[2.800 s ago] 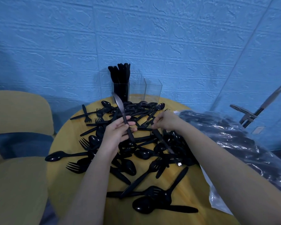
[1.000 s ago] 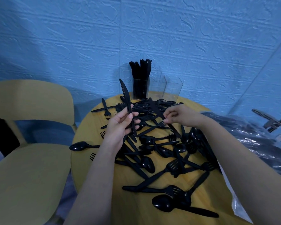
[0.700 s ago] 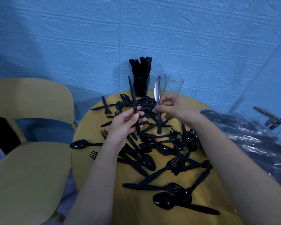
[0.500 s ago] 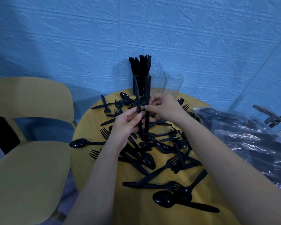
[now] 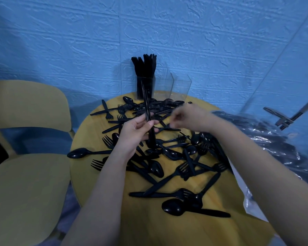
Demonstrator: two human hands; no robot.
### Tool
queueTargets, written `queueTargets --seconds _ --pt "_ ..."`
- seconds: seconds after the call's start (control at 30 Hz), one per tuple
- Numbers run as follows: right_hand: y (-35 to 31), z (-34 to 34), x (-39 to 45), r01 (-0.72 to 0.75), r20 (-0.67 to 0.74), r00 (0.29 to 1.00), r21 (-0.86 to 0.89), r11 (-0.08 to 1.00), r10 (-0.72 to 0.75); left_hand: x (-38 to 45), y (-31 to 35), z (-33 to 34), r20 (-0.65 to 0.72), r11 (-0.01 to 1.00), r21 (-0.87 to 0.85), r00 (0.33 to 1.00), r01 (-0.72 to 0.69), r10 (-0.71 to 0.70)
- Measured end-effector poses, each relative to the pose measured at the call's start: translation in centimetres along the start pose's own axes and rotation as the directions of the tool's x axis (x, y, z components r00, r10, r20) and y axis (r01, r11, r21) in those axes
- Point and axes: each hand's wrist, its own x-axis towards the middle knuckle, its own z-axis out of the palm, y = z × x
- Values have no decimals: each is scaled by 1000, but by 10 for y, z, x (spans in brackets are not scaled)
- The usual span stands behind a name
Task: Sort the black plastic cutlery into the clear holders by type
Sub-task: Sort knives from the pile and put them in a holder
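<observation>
Your left hand [image 5: 134,132] pinches the light, slippery knives [image 5: 148,119] mid-handle (good spot); right hand [image 5: 187,118] is blurred, can't tell its grip

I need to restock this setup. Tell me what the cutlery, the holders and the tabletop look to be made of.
Cutlery: black plastic by the look, glossy, with sheen on the spoon bowls.
Holders: clear, hard plastic, probably acrylic; the wall shows through and the edges catch light.
Tabletop: yellowish and matte with faint grain, so wood or wood-look laminate; I cannot tell which.
</observation>
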Motion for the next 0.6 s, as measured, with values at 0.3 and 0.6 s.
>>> queueTargets --seconds 0.3,0.6 --pt "27 24 -42 -100 435 870 -302 948 231 -2 1 1 19 1000 -13 1000 1 -1" --pt "38 14 -37 -80 147 986 -24 996 83 -3 0 -1 -29 999 -49 1000 -8 6"
